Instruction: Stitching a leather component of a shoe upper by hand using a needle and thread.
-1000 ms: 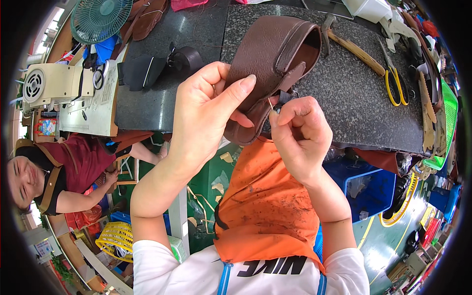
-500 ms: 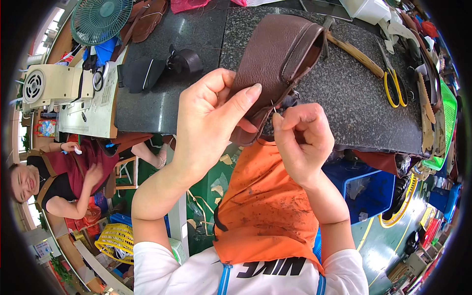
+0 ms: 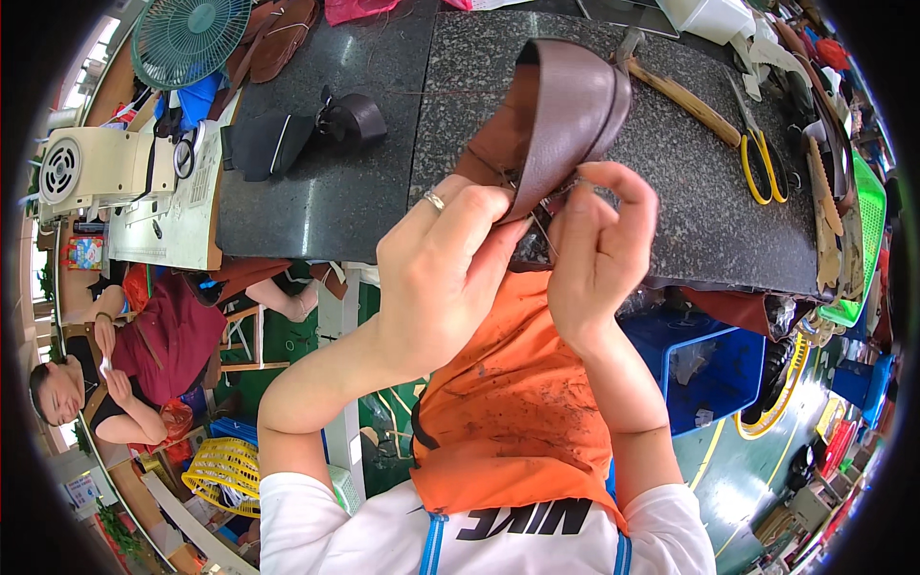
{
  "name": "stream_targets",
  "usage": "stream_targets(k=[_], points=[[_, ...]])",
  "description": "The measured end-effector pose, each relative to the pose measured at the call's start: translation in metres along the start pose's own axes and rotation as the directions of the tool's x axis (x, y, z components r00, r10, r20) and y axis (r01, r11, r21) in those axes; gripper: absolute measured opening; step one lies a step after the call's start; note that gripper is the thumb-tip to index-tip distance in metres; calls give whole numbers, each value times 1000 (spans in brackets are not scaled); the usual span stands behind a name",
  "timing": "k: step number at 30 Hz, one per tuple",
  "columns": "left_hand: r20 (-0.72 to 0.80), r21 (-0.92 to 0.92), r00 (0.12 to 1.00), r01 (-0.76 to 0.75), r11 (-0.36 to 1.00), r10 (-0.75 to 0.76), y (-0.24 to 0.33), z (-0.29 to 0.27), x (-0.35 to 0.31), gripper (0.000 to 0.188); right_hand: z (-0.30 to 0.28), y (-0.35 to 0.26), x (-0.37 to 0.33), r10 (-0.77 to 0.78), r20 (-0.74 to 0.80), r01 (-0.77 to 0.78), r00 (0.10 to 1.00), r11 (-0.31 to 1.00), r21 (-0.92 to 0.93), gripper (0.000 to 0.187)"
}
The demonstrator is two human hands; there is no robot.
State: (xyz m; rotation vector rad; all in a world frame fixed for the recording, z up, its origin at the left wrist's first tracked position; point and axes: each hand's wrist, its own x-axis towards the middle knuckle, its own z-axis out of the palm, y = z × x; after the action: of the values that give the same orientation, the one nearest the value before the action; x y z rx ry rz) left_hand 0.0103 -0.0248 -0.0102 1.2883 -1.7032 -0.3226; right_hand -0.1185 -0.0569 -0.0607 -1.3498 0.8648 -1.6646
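Note:
A dark brown leather shoe upper is raised over the near edge of the stone worktop, its lining partly turned toward me. My left hand, a ring on one finger, grips its lower edge between thumb and fingers. Close against the same edge, my right hand is closed in a pinch on a thin needle, mostly hidden by the fingers. A fine pale line, either needle or thread, slants down between the two hands.
On the dark worktop lie a wooden-handled hammer, yellow-handled scissors and a black leather piece. A green fan stands far left. A blue bin is below right. Another person sits at left.
The shoe upper has been turned, so its lining and rounded outer side now show. My left hand has rolled over, knuckles toward me. My right hand has shifted slightly up, still beside the edge.

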Motion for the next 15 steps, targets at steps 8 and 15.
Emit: stream_targets(k=[8, 15], points=[[-38, -332, 969, 220, 917, -246, -4, 2, 0, 10, -3, -3, -8, -22, 80, 35, 997, 987, -159, 35], [-17, -380, 954, 271, 884, -300, -1, 1, -2, 12, -7, -21, -6, -67, 208, 134, 976, 934, -331, 20]])
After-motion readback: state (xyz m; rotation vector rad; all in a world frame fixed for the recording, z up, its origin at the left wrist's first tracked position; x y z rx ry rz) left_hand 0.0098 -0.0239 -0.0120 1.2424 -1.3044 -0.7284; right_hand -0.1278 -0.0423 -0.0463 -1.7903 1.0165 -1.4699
